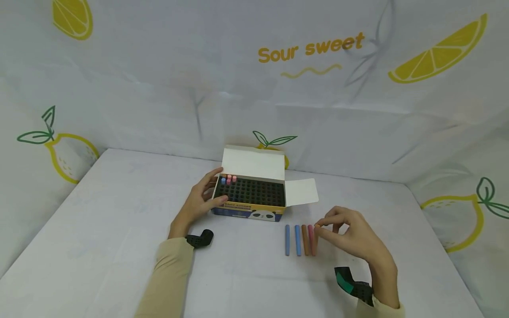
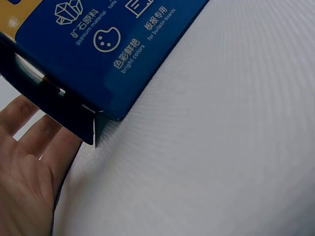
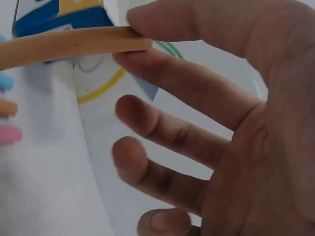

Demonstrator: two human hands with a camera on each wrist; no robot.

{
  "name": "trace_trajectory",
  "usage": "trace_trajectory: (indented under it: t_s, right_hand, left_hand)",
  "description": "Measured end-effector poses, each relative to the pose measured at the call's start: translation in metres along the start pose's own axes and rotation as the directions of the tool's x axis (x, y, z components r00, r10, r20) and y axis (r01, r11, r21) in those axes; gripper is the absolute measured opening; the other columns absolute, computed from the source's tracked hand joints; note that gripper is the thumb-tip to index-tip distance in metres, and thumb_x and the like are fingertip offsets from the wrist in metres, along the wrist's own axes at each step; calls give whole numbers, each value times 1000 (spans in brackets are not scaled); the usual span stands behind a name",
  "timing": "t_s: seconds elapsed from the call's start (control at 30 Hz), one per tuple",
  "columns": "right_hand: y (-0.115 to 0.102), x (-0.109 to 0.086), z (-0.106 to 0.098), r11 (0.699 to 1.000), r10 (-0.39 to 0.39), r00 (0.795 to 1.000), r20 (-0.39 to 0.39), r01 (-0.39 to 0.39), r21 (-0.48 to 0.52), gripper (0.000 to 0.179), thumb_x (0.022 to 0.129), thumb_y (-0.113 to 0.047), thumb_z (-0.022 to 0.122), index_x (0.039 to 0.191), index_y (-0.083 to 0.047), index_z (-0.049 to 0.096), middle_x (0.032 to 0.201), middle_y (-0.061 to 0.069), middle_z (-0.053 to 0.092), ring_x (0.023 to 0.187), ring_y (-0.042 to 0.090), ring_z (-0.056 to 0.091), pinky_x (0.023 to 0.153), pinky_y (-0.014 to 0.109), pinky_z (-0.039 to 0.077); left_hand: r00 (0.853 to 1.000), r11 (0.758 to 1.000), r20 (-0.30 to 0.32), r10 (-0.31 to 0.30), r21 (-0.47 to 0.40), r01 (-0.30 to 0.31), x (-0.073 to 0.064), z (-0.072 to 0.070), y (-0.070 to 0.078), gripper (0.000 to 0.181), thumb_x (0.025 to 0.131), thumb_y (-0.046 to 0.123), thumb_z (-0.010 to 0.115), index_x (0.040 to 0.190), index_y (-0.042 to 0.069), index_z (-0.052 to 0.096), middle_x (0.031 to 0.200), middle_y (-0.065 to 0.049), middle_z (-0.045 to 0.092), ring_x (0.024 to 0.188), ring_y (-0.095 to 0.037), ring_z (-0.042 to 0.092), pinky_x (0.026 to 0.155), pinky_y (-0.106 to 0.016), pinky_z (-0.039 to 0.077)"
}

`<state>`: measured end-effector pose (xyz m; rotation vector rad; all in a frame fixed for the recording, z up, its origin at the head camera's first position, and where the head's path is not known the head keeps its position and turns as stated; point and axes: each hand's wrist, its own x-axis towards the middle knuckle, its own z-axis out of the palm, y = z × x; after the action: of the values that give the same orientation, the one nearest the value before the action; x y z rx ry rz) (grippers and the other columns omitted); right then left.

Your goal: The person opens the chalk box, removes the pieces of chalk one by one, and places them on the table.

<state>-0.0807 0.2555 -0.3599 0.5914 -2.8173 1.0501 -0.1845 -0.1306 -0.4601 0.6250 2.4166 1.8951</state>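
A yellow and blue chalk box (image 1: 234,213) with a panda on its front stands on the table, its top open on a dark insert full of holes. Several pink and blue chalk sticks (image 1: 229,179) stand in the holes at the back left corner. My left hand (image 1: 197,201) grips the box's left end, thumb over the front edge and fingers round the far side. Between thumb and index finger, my right hand (image 1: 347,232) pinches one end of an orange chalk stick (image 3: 74,43); its other fingers are loosely bent.
Right of centre, in front of the box, lie two blue chalks (image 1: 298,240), a brown chalk (image 1: 305,240) and a pink chalk (image 1: 311,238) in a row. The white lid (image 1: 253,162) stands up behind the box; a side flap (image 1: 302,192) sticks out right. A lemon-print cloth hangs behind.
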Motion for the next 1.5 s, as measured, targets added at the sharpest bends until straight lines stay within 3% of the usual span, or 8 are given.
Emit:
trace_trajectory:
  t_s: [0.27,0.47,0.8,1.5]
  right_hand:
    - [22,-5,-8,991,127,988,91,-122,-55,7,88,-17,78,91,-15,83,87,-8,72,77,-1,54,66,22,49]
    - [30,-5,-5,981,184,974,132,-173,-88,12,90,-21,77,95,-12,84,89,-7,73,78,-3,54,68,21,51]
    - [35,-1,1,945,321,931,175,-305,-116,27,93,-29,73,108,-7,81,96,3,74,82,15,62,67,26,52]
    - [47,5,18,916,395,906,153,-377,-133,29,92,-33,75,107,-9,81,101,6,76,85,15,65,68,30,52]
  left_hand:
    - [1000,1000,-3,7,3,-7,0,0,0,80,91,19,74,160,24,34,146,-22,52,138,-43,52,111,-61,46]
    - [1000,1000,-2,16,-11,-16,1,1,0,80,90,15,74,160,25,35,144,-22,53,136,-42,54,108,-60,49]
    - [1000,1000,1,17,-13,-17,0,0,0,80,90,20,75,160,26,35,143,-21,54,135,-42,55,108,-61,49]
    - [1000,1000,5,-27,-8,27,-1,-1,3,79,90,23,74,159,30,35,144,-20,53,138,-42,52,112,-61,45]
